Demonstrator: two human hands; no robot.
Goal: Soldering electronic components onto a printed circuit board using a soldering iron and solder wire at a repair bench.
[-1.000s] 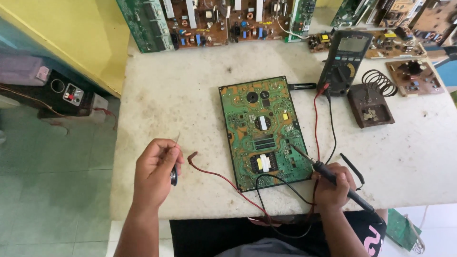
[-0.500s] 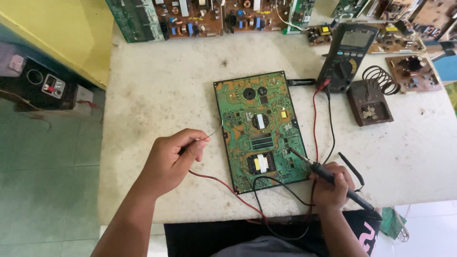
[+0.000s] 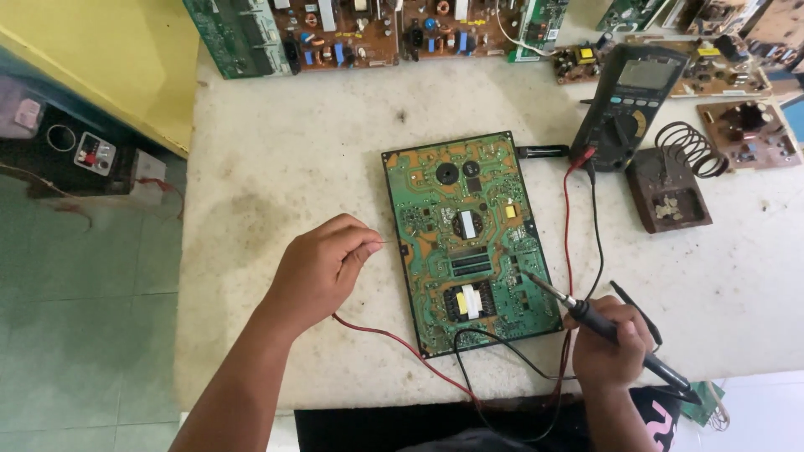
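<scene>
A green circuit board [image 3: 469, 234] lies flat in the middle of the white worktable [image 3: 285, 167]. My left hand [image 3: 322, 268] pinches a thin needle-tipped probe whose tip points at the board's left edge. A red lead [image 3: 394, 339] trails from under that hand toward the table's front edge. My right hand [image 3: 607, 347] grips a black-handled tool with a metal tip [image 3: 544, 289], like a soldering iron. Its tip rests on the board's lower right part. A black probe [image 3: 634, 307] lies against that hand.
A dark multimeter [image 3: 628, 100] stands behind the board at the right, with red and black leads running forward. A brown iron stand with a coil [image 3: 674, 192] sits beside it. Several bare circuit boards [image 3: 335, 33] line the back edge. Left of the table are a yellow panel [image 3: 109, 59] and the floor.
My left hand has moved up and to the right, from the table's front to the board's left edge, with the red lead following. My right hand has stayed on the board's lower right.
</scene>
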